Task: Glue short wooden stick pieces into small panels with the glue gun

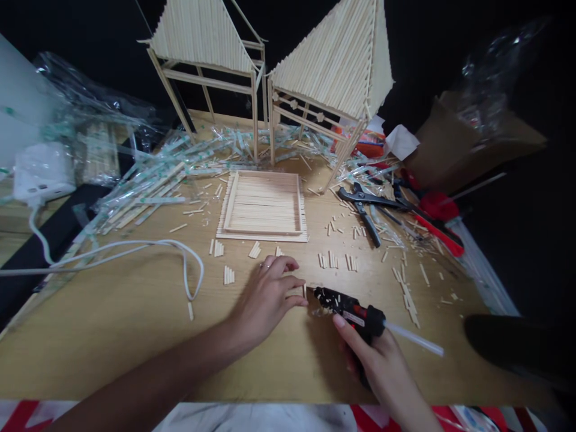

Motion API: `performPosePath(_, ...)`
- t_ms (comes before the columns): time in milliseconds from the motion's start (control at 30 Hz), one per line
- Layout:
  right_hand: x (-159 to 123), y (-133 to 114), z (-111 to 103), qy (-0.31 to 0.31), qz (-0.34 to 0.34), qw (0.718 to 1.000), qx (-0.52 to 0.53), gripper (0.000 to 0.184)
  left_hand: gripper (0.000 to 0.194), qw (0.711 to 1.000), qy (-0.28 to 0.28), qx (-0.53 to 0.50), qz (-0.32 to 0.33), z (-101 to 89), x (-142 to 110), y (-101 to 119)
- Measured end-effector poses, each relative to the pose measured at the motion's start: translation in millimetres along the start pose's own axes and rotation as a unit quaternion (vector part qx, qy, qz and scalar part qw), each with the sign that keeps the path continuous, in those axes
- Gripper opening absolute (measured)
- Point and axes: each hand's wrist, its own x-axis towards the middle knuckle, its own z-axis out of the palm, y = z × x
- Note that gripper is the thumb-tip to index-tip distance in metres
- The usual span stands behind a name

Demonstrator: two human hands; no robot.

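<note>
Between thumb and fingers, my left hand (267, 291) pinches a small piece of short wooden sticks (296, 292) just above the table. My right hand (371, 357) is wrapped around the handle of a black glue gun (351, 309), a clear glue stick (416, 340) poking out of its back end. The gun's nozzle points left and meets, or nearly meets, the right edge of the small piece. Behind my hands lies a flat stick panel with a low raised frame (263, 204). Little bundles of cut sticks (333, 259) lie in front of it.
Two stick-built models with sloped roofs (202, 36) (328, 66) stand at the back. Cutting pliers (366, 210) lie right among scraps. Plastic wrappers (148, 174) and a white cable (157, 243) are on the left. A cardboard box (477, 138) stands back right.
</note>
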Motion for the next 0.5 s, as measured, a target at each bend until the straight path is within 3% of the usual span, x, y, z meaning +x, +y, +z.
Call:
performPosePath(267,-4.2,4.3,-6.5,-0.023,0.021,1.000,-0.002,0.043,0.024,1.000,0.002,0.010,0.001,-0.9,0.7,0.5)
performPosePath(500,-11.3,1.7,-6.4,0.008,0.038,0.999,0.007,0.048,0.025,1.000,0.010,0.022,0.006,1.6,1.5,-1.1)
